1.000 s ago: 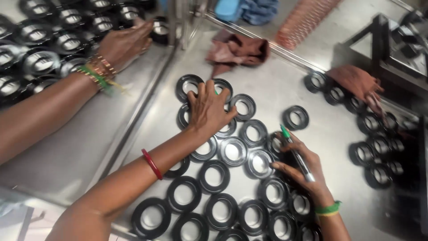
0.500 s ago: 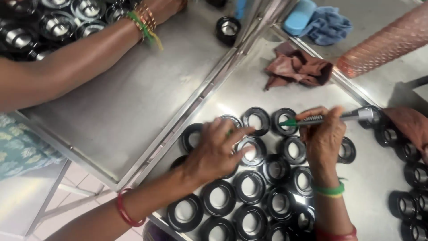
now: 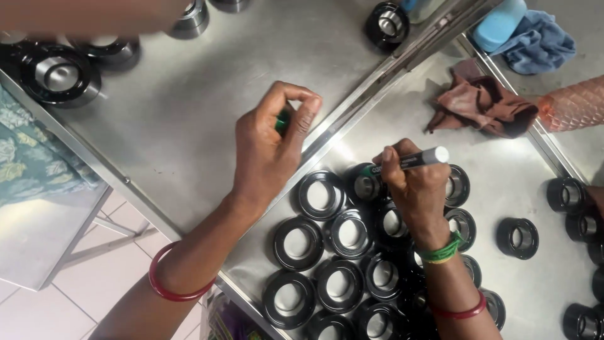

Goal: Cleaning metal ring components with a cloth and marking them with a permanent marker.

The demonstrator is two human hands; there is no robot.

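While the right hand [image 3: 415, 189] closes its grip around a marker pen [image 3: 409, 160] with a grey barrel and a green end, the tip points down at a black ring [image 3: 365, 186] in the top row of a packed cluster, so the hand can rest its heel on the neighbouring rings and stay steady. The left hand [image 3: 267, 151] hovers above the bare steel worktop [image 3: 189, 126], thumb and fingers pinched shut on a small green cap [image 3: 283, 121], which seems to be the pen's, kept off to one side and clear of the writing hand. Black rings lie flat and touching one another in rows, open faces up, which lets each be reached in turn without lifting. One separate ring [image 3: 517, 238] sits apart to the right, and more stand at the right edge. A brown rag [image 3: 487, 107] lies crumpled beyond the cluster, near a blue cloth [image 3: 535, 44]. Across a raised metal rail [image 3: 377, 88], larger shiny-centred rings [image 3: 60, 74] sit on the adjoining surface.
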